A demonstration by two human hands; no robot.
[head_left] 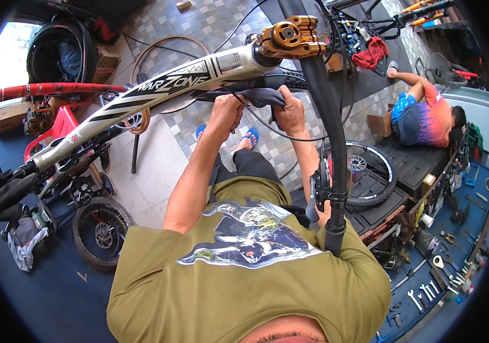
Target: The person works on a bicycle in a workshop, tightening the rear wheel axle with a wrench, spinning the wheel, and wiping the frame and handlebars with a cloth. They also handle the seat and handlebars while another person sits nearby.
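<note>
A bicycle frame (113, 108) in white with black stripes runs across in front of me, just above my hands. A gold stem (290, 38) clamps its black handlebar (325, 108), which slants down past my right arm to a brake lever (315, 197). Below the frame's top tube, a dark grey cloth (263, 96) is stretched between my hands. My left hand (227, 116) is closed round one end, fingers curled. The other end is gripped by my right hand (290, 116), its thumb uppermost. A thin black cable (267, 124) loops close beneath both hands.
At left are a red bicycle frame (56, 88), a red plastic chair (56, 128) and a wheel (101, 233). Another person (424, 117) bends over at right, near a wheel (364, 174) on black boxes. Wrenches (421, 294) and other tools lie at lower right.
</note>
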